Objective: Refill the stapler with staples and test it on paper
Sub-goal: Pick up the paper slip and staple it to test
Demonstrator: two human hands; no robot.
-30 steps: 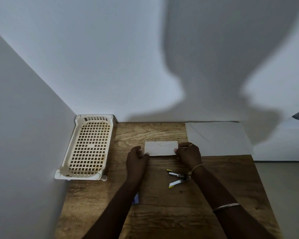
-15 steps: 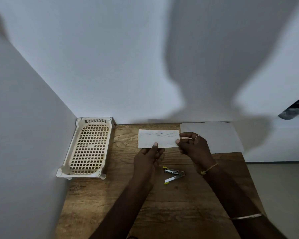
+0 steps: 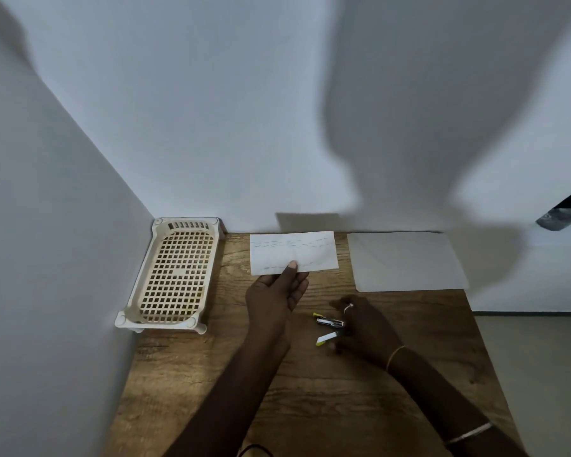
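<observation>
A small folded white paper (image 3: 294, 250) with faint rows of marks is held up over the back of the wooden table (image 3: 310, 397). My left hand (image 3: 274, 301) pinches its lower edge with thumb on top. A small stapler (image 3: 328, 322) with yellow tips lies on the table, its two arms spread apart in a V. My right hand (image 3: 366, 331) is down at the stapler's hinge end, with fingers above and thumb below, curled around it. The hand hides the rear of the stapler.
A cream plastic lattice basket (image 3: 178, 275) stands at the back left against the wall corner. A larger white sheet (image 3: 406, 262) lies flat at the back right. The table's right edge drops to the floor. A dark object (image 3: 567, 212) juts in at the right.
My right hand let go of the paper and dropped to the stapler. My left hand alone lifted the paper up and back.
</observation>
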